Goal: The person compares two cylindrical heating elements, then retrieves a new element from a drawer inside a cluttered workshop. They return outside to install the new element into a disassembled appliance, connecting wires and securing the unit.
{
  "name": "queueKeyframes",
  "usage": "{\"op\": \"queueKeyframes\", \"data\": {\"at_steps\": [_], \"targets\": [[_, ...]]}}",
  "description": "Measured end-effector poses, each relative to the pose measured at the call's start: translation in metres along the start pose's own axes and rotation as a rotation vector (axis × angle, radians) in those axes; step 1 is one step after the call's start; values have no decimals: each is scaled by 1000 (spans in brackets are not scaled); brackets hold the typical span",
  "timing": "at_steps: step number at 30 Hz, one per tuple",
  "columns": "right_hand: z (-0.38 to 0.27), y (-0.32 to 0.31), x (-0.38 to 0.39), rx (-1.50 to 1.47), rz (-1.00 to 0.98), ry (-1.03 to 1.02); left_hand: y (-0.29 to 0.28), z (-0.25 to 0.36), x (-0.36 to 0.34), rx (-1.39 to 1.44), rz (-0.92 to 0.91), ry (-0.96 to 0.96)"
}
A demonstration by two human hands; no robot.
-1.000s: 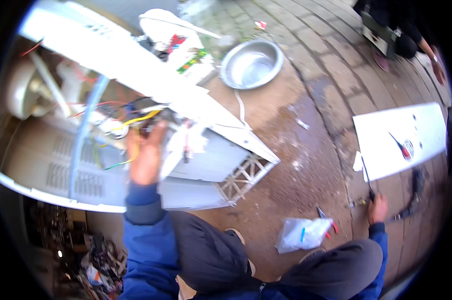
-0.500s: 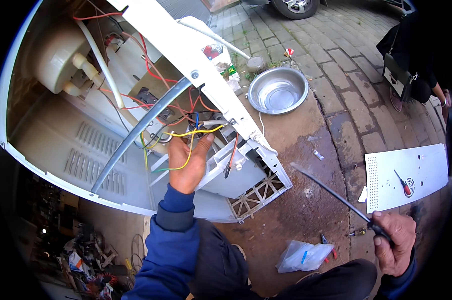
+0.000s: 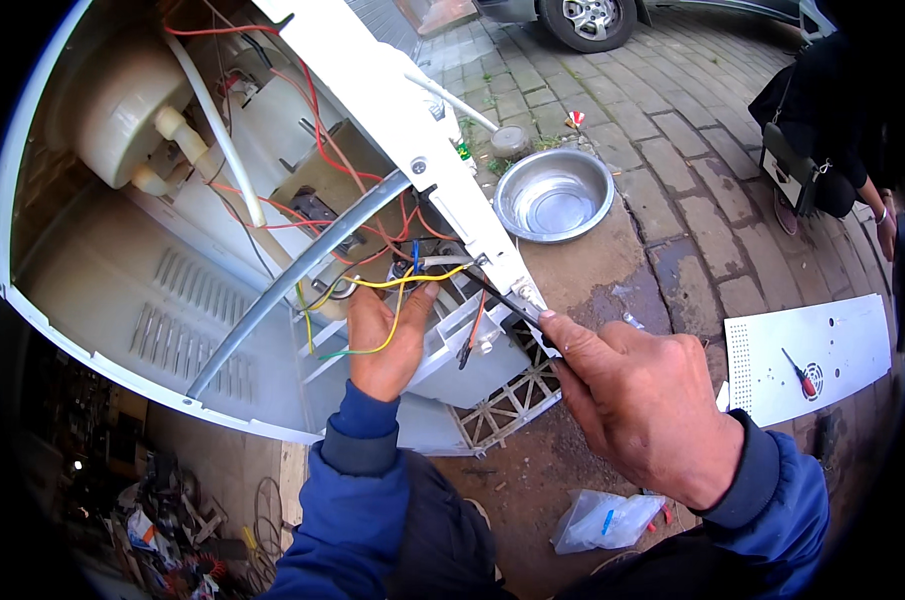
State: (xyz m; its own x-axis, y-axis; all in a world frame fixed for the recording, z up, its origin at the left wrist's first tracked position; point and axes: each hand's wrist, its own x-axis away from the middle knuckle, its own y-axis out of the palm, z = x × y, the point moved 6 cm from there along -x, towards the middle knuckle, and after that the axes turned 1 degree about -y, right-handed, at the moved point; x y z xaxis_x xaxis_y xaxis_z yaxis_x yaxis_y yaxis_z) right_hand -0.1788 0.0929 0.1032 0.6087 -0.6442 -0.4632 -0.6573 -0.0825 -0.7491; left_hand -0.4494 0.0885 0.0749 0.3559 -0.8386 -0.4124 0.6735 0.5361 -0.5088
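A white appliance casing (image 3: 122, 330) lies open on its side, showing a pale motor housing (image 3: 122, 110), a grey hose (image 3: 292, 275) and red and yellow wires (image 3: 392, 285). My left hand (image 3: 382, 345) reaches inside the casing, fingers spread against the yellow and green wires and a white plastic part (image 3: 452, 350). My right hand (image 3: 642, 400) grips a thin dark tool (image 3: 502, 300), whose tip points into the wiring near the white frame bar (image 3: 412, 130).
A metal bowl (image 3: 555, 195) sits on the brick paving behind the casing. A white panel (image 3: 807, 355) with a red-handled screwdriver (image 3: 800, 375) lies at right. A plastic bag (image 3: 602, 520) lies near my knee. Another person crouches at upper right (image 3: 822, 120). Clutter fills the lower left.
My right hand picked the dark tool off the ground at right and brought it up left to the wiring. My left hand stayed among the wires.
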Motion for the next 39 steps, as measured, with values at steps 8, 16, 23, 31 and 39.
{"op": "queueKeyframes", "data": {"at_steps": [8, 16, 23, 31, 39], "targets": [[-1, 12, -17, 47, -127, 43, 1, 8, 2, -9, 10, -3], [-20, 13, -22, 185, -60, -84, 3, 6, 1, 58, 4, -13], [-28, 13, -30, 200, -55, -191, 0, 4, 1, -89, 3, 10], [-30, 15, -35, 124, -5, -273, 0, 3, 0, -132, -7, -19], [-19, 19, -39, 78, -9, -212, -1, -7, -9, 264, 40, -80]]}}
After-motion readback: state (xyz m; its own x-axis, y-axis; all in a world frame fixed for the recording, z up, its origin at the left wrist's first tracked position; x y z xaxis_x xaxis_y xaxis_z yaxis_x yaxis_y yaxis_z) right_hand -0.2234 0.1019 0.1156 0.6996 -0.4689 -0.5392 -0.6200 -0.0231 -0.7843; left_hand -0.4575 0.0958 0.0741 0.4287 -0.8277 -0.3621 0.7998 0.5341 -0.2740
